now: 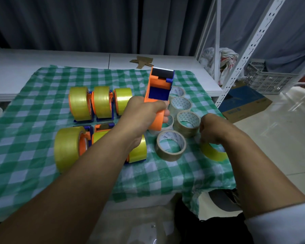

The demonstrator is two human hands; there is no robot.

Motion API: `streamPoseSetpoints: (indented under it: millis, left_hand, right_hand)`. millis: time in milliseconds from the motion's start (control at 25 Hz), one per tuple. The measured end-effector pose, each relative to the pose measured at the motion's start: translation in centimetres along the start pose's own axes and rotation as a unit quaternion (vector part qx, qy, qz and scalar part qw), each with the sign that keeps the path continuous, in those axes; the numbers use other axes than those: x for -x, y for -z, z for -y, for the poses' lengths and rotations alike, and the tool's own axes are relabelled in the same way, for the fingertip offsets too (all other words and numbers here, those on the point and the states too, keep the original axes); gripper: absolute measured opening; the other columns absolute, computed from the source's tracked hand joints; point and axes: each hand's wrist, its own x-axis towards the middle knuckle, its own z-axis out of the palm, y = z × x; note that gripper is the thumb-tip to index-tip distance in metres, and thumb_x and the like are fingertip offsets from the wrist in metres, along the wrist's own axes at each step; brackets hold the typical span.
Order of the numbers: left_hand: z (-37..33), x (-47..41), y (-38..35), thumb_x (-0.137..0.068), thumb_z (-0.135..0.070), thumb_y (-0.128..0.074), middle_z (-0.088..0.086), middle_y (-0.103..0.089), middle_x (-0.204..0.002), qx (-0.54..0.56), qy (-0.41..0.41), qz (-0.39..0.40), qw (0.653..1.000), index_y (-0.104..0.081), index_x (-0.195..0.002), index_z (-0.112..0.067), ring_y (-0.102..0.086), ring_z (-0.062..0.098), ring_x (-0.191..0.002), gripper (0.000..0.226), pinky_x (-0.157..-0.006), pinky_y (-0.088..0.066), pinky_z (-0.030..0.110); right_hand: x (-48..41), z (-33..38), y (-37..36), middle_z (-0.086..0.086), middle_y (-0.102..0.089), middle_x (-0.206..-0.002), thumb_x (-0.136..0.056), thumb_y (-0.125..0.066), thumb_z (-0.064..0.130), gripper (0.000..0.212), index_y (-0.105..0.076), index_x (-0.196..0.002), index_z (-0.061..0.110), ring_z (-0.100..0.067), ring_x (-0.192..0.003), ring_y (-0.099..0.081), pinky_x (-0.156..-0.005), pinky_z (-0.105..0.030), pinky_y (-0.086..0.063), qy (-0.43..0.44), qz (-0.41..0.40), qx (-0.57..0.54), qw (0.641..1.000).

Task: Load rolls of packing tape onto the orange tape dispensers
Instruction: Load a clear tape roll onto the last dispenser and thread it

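Left hand (143, 111) is closed round the handle of an empty orange dispenser (158, 90); the dispenser is held above the checked cloth (42, 173), toothed blade end pointed away; no roll is seated on it. Right hand (211, 129) is curled down over the upper rim of a yellow tape roll (213, 153); the roll is gripped there and tilted; whether it is lifted off the cloth cannot be told. Between the two hands several loose rolls (171, 145) are laid flat, cores up; one is partly hidden beneath the left hand. Left of the left hand three loaded dispensers (102, 101) are stood in a row, yellow tape mounted; nearer, beside and under the left forearm, three more are noted, the middle one mostly covered. Beyond the held dispenser a cardboard scrap (143, 62) is seen on the white table (60, 59); right of the right hand, a shelf upright (245, 59), a plastic crate (268, 80) and a cardboard box (245, 103).
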Motion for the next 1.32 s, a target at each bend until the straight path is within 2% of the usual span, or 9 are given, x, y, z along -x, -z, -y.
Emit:
streamPoseSetpoints:
  millis: [320, 440, 640, 760, 840, 1000, 1120, 1240, 1320]
  left_hand:
    - [-0.4, 0.1, 0.2, -0.081, -0.003, -0.079, 0.006, -0.073, -0.072, 0.003, -0.012, 0.003, 1.000, -0.070, -0.085, -0.007, -0.069, 0.016, -0.060, 0.011, -0.061, -0.058, 0.030]
    - [-0.7, 0.2, 0.5, -0.082, -0.004, -0.079, 0.006, -0.073, -0.074, 0.010, -0.014, -0.002, 1.000, -0.071, -0.088, -0.005, -0.070, 0.015, -0.060, 0.011, -0.060, -0.057, 0.028]
    - [-1.3, 0.2, 1.7, -0.083, -0.005, -0.078, 0.005, -0.076, -0.075, 0.024, -0.025, -0.024, 0.999, -0.072, -0.098, -0.002, -0.072, 0.015, -0.065, 0.017, -0.063, -0.060, 0.026]
    - [-1.6, 0.1, 2.8, -0.082, -0.005, -0.079, 0.005, -0.075, -0.074, 0.034, -0.034, -0.040, 0.998, -0.073, -0.099, -0.001, -0.072, 0.015, -0.065, 0.018, -0.065, -0.060, 0.027]
    - [-2.0, -0.1, 3.8, -0.083, -0.006, -0.078, 0.005, -0.075, -0.076, 0.046, -0.046, -0.051, 0.997, -0.072, -0.097, -0.004, -0.072, 0.016, -0.067, 0.015, -0.069, -0.060, 0.031]
    - [-2.5, -0.3, 5.7, -0.084, -0.005, -0.075, 0.006, -0.072, -0.073, 0.047, -0.083, -0.085, 0.992, -0.071, -0.095, -0.006, -0.070, 0.018, -0.070, 0.012, -0.071, -0.056, 0.032]
    - [-2.6, -0.8, 6.7, -0.083, -0.009, -0.077, 0.009, -0.071, -0.075, 0.040, -0.122, -0.113, 0.985, -0.070, -0.098, 0.003, -0.069, 0.019, -0.071, 0.022, -0.074, -0.056, 0.033]
    - [-2.7, -1.2, 7.5, -0.079, -0.011, -0.082, 0.005, -0.074, -0.085, 0.041, -0.149, -0.138, 0.978, -0.071, -0.100, -0.005, -0.073, 0.024, -0.086, 0.025, -0.085, -0.057, 0.041]
    - [-2.6, -1.3, 7.8, -0.078, -0.009, -0.082, 0.000, -0.077, -0.086, 0.053, -0.156, -0.140, 0.976, -0.071, -0.103, -0.010, -0.073, 0.019, -0.084, 0.027, -0.080, -0.059, 0.038]
  right_hand:
    - [1.3, 0.5, 0.9, -0.016, -0.061, -0.097, -0.080, -0.063, -0.005, 0.033, -0.058, -0.111, 0.006, -0.034, -0.080, -0.068, -0.071, -0.049, -0.063, -0.014, 0.000, -0.032, 0.999]
    - [2.5, 1.5, 2.7, -0.013, -0.058, -0.104, -0.082, -0.058, -0.004, 0.032, -0.057, -0.111, 0.009, -0.034, -0.091, -0.063, -0.079, -0.046, -0.059, 0.007, -0.061, -0.047, 0.997]
    - [4.7, 3.9, 6.4, -0.010, -0.057, -0.109, -0.081, -0.061, -0.005, 0.031, -0.057, -0.103, 0.016, -0.029, -0.094, -0.057, -0.069, -0.037, -0.047, 0.088, -0.166, -0.117, 0.975]
    - [5.2, 5.5, 7.2, -0.010, -0.060, -0.104, -0.077, -0.068, -0.007, 0.034, -0.056, -0.094, 0.020, -0.035, -0.086, -0.064, -0.071, -0.049, -0.057, 0.150, -0.218, -0.247, 0.932]
    - [5.2, 6.8, 7.1, -0.011, -0.061, -0.104, -0.073, -0.076, -0.010, 0.042, -0.054, -0.086, 0.023, -0.033, -0.079, -0.066, -0.073, -0.052, -0.060, 0.190, -0.203, -0.396, 0.875]
    - [4.7, 9.7, 5.4, -0.010, -0.061, -0.101, -0.070, -0.078, -0.013, 0.043, -0.059, -0.088, 0.021, -0.015, -0.070, -0.063, -0.065, -0.036, -0.059, 0.255, -0.126, -0.582, 0.762]
    - [4.1, 11.7, 4.5, -0.009, -0.061, -0.101, -0.067, -0.077, -0.010, 0.041, -0.059, -0.090, 0.019, -0.011, -0.068, -0.065, -0.063, -0.029, -0.055, 0.280, -0.104, -0.623, 0.723]
    - [3.7, 12.9, 4.0, -0.011, -0.063, -0.104, -0.060, -0.078, -0.001, 0.042, -0.059, -0.091, 0.020, -0.017, -0.073, -0.065, -0.068, -0.033, -0.056, 0.295, -0.103, -0.639, 0.703]
    - [3.7, 13.4, 3.6, -0.013, -0.062, -0.105, -0.060, -0.078, -0.002, 0.044, -0.059, -0.093, 0.019, -0.021, -0.076, -0.065, -0.073, -0.037, -0.058, 0.307, -0.094, -0.644, 0.695]
